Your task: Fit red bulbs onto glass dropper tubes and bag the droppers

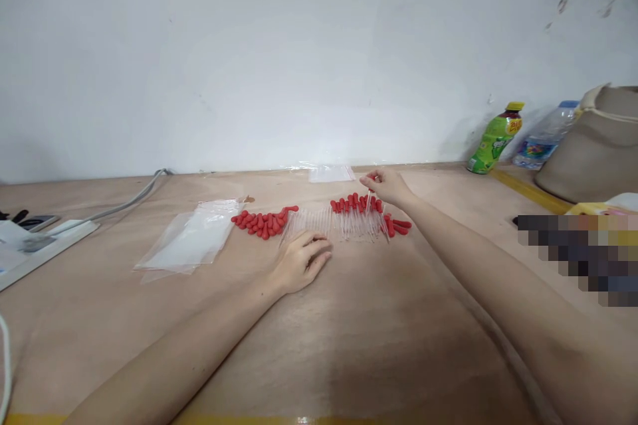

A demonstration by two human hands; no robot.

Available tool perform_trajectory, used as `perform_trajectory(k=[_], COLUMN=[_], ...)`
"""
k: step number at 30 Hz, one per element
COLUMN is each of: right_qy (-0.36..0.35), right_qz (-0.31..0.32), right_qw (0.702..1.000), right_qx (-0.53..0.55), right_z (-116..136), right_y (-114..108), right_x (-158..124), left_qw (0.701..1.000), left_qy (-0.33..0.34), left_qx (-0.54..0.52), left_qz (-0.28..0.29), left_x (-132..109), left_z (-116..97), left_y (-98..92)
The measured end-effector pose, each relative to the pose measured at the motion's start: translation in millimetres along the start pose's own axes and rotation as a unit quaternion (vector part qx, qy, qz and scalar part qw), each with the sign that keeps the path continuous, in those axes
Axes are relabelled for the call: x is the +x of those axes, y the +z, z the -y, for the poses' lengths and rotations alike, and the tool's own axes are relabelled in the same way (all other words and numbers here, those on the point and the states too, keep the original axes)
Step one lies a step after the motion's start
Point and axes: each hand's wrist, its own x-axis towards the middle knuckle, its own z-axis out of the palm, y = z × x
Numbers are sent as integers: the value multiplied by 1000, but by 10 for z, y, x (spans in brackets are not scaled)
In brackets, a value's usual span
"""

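Note:
Many clear droppers with red rubber bulbs lie in two groups on the wooden table (349, 332): a left group (264, 222) and a right group (363, 216). My left hand (302, 260) rests on the table at the tube ends of the left group, fingers curled down and touching them. My right hand (383, 186) hovers over the right group, pinching one dropper (369, 201) by its red bulb, the glass tube hanging down.
Clear plastic bags (187, 242) lie left of the droppers, another bag (329, 174) by the wall. A green bottle (496, 138), a water bottle (545, 135) and a beige bag (595, 146) stand at the right. A grey cable (124, 202) and small items sit far left.

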Motion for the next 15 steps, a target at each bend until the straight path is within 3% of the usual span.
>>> perform_trajectory(k=[3, 6, 11, 15], right_qy=[-12, -8, 88, 164], right_qz=[8, 12, 7, 50], right_qw=[995, 994, 981, 964], right_qx=[-94, -107, -173, -204], right_z=[-33, -59, -200, -378], right_y=[176, 236, 29, -127], right_x=[12, -26, -76, -129], left_qw=[1000, 1000, 1000, 1000], left_qy=[6, 12, 14, 11], left_qx=[-2, -2, -2, 4], left_qz=[9, 1, 4, 1], left_x=[-10, -17, -15, 1], left_z=[5, 15, 25, 21], left_y=[3, 5, 6, 15])
